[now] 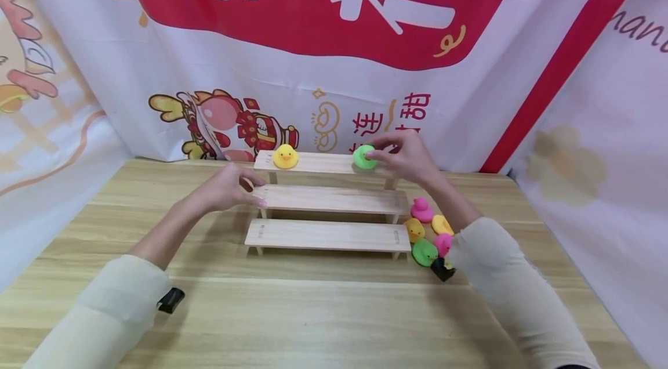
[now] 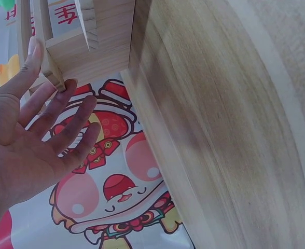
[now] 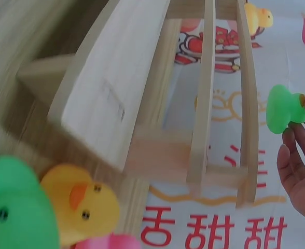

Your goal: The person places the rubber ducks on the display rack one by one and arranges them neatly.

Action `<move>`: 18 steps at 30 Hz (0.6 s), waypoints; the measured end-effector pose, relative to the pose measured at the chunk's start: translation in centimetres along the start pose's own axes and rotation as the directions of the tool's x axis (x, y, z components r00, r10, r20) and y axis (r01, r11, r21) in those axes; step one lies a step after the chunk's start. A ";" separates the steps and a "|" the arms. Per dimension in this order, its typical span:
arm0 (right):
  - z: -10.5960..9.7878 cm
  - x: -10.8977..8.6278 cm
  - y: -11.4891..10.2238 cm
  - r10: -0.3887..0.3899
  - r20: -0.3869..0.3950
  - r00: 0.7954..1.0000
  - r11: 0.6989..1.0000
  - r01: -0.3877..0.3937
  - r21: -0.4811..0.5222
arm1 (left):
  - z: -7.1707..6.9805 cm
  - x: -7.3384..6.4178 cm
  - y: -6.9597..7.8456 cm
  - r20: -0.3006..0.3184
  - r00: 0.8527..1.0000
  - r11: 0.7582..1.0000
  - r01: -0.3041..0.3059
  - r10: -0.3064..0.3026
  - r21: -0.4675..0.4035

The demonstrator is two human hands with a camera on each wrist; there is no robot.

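Head view: right hand pinches a bright green toy duck above the right part of the far, top tier of a pale wooden three-tier rack. Duck attitude: upright, base downward, just clear of the tier; facing direction cannot be told. Rack long axis: left to right. Left hand: thumb and fingers grip the middle tier's left end.

We take this for a small cloth-walled booth; whether it stands in a home, a shop or a lab we cannot tell. We see a wood-grain table across the bottom, a festive red-and-white curtain with large characters and a cartoon along the top, and printed cloth down both sides.
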State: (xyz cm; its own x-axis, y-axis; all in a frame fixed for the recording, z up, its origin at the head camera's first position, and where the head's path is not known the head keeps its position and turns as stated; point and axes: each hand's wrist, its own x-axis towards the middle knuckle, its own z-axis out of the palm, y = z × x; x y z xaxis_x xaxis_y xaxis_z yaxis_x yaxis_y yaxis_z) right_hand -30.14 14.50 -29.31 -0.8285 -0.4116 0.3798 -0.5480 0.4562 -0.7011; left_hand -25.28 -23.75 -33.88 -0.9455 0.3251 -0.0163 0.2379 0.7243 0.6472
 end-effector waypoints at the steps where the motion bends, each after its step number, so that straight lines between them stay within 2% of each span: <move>1: 0.3 0.2 -0.1 -0.006 0.002 1.000 1.000 0.006 0.007 | 0.0 0.0 0.0 0.000 1.000 1.000 0.001 -0.001 -0.002; 10: 2.8 1.7 -1.1 -0.012 0.018 1.000 0.998 0.011 0.065 | -0.2 -0.1 0.2 0.005 1.000 1.000 -0.008 0.008 -0.004; 18: 4.3 2.7 -1.7 -0.007 0.044 0.999 1.000 0.006 0.028 | -0.2 0.0 0.1 0.003 1.000 1.000 -0.006 0.006 0.006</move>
State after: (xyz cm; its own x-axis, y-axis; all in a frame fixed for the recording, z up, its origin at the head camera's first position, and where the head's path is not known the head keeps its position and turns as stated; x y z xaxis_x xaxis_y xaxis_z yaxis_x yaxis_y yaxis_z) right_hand -30.95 9.16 -29.67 -0.8188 -0.4492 0.3574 -0.5491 0.4316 -0.7157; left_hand -25.25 -23.78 -33.69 -0.9434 0.3314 -0.0151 0.2447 0.7259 0.6428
